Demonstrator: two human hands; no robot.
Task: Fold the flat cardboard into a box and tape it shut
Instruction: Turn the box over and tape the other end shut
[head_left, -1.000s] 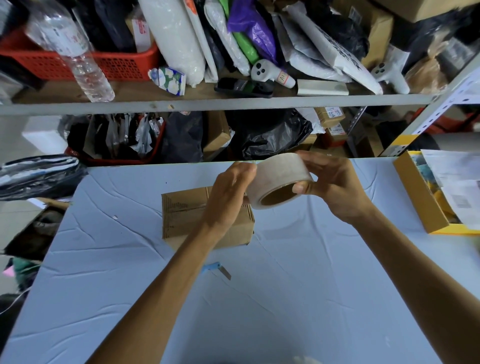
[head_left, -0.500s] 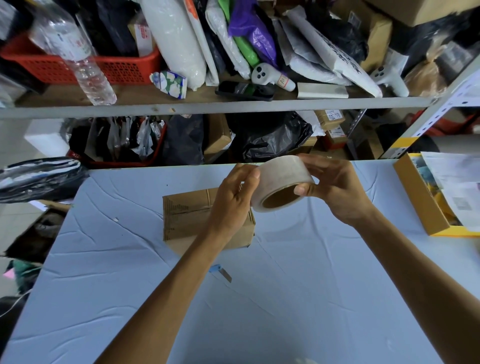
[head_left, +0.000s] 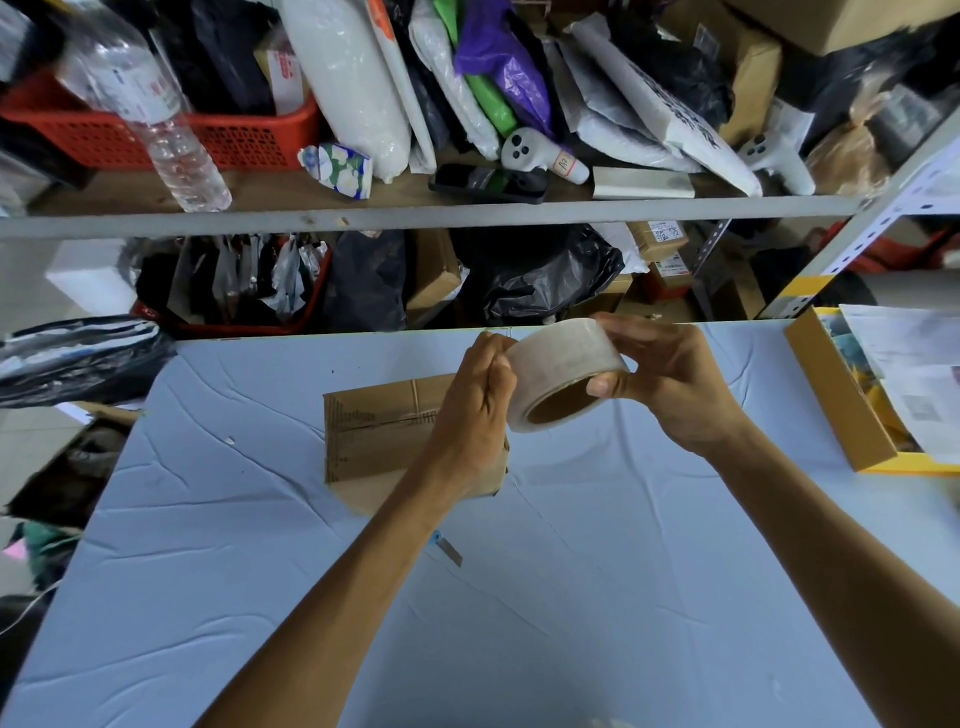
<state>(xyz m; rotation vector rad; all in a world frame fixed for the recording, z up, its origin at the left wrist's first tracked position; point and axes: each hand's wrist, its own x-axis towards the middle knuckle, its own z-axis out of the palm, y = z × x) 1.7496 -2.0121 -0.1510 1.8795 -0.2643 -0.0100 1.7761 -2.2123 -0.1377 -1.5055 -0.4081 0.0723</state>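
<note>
Through the head camera we saw little change over the last second: the tape roll (head_left: 563, 374) only tipped slightly, held just above the folded box (head_left: 379, 431) on the table (head_left: 571, 597), so we judged the folding done and the taping not yet begun. Our right hand (head_left: 670, 384) gripped the roll while our left hand (head_left: 478, 405) curled against its outer face, probably hunting for the loose end. The left fingertips were hidden, so we could not tell whether any tape had lifted.

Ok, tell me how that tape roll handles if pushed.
The tape roll is round, so on edge it would likely roll. Its hollow cardboard core suggests it's light. Unsquashed in the right hand, so probably stiff.
</note>
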